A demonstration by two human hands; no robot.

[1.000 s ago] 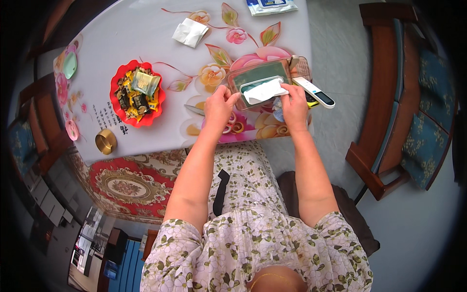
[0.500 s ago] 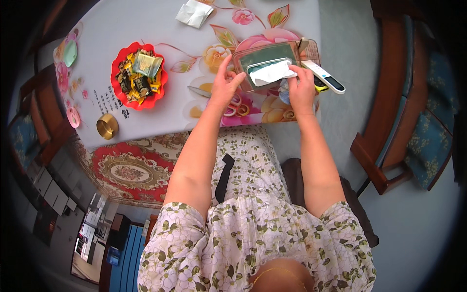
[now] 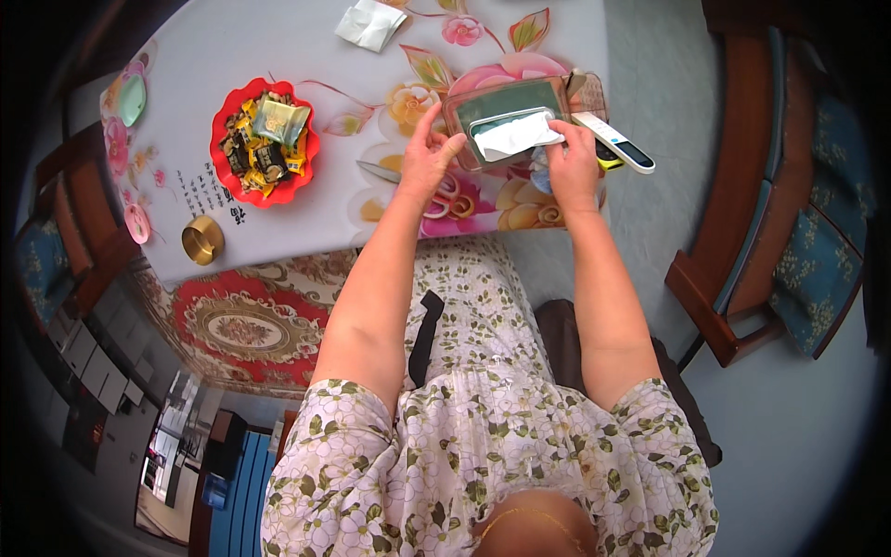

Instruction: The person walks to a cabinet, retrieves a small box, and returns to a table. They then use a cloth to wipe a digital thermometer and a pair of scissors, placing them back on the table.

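- The left hand rests on the left near corner of a tissue box; its fingers are half spread and they press against the edge of the box, without pinching anything that I can see.
- The right hand is at the right side of the same box, and its thumb and fingers pinch the end of a white tissue that sticks out of the opening.
- The tissue box is brown with a dark green top, and it lies flat on the far right part of the counter, between the two hands.
- The white tissue lies across the top of the box, from the opening toward the right hand.
- A white remote control with a dark end lies just to the right of the right hand, near the right edge of the counter.
- A red bowl with a wavy rim stands well apart on the left and holds wrapped candies.
- A small brass cup stands near the near edge of the counter, on the near side of the red bowl.
- A crumpled white tissue lies at the far edge of the counter.
- The counter has a pale cloth with printed flowers.
- A wooden chair with blue cushions stands on the right, away from the counter.
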